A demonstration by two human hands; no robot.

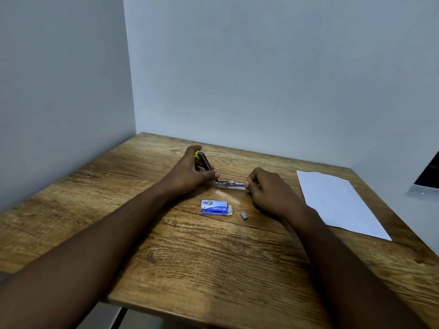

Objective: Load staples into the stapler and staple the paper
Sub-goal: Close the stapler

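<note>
1. We see the stapler (213, 174) hinged wide open at mid-bench (166, 245): the lid tilts up and away, the metal channel lies flat on the wood.
2. Left hand (190, 173) has a closed grip on the raised lid, fingers wrapped round it, a yellow bit showing at the top.
3. Right hand (268, 188) pinches at the channel's free end, fingertips closed; whether it holds staples or just the channel end, we cannot tell, too small.
4. Progress, our judgement: loading is in hand, not finished. The lid is still up and no stapling is done.
5. Staple box (215, 207) lies near the stapler on our side with its end flap open; a short loose strip of staples (244, 215) lies just beside it, to the right.
6. Paper (339, 200) lies flat at the right of the bench, well apart from the stapler, untouched.
7. Left to do: seat the staples, shut the lid, bring the paper over, press.
8. Materials: bench is matte wood-grain board with a square edge; stapler is shiny bare metal, long and narrow; box is small blue-and-white card; strip is grey metal, blocky; paper is thin, white, rectangular; walls are plain pale.
</note>
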